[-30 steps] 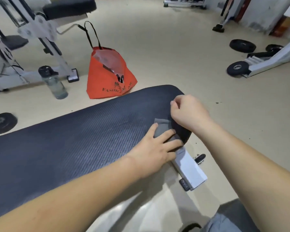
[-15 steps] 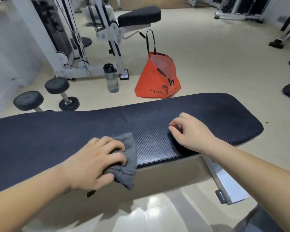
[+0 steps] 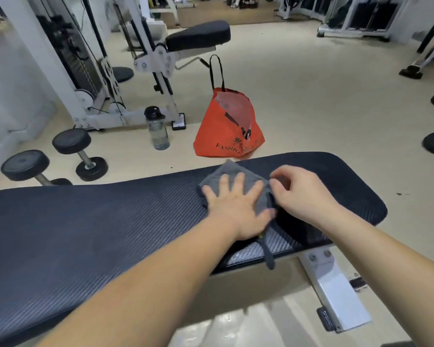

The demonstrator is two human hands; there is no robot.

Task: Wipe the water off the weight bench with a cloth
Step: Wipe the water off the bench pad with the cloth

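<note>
Now lying flat mid-worktop (image 3: 110, 226) rather than bunched at its edge, cloth (image 3: 238, 180) pinned under open left hand (image 3: 238, 209), right hand (image 3: 298, 191) pinching its corner, readying broader wiping.

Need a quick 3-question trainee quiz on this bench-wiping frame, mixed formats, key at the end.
1. True or false: the left hand lies flat, fingers spread, on the grey cloth.
2. The right hand touches the cloth at its: A) left edge B) right edge C) dangling strip.
3. Fill in: on the floor beyond the weight bench, the water bottle stands to the ___ of the orange bag.

Key: 1 true; 2 B; 3 left.
</note>
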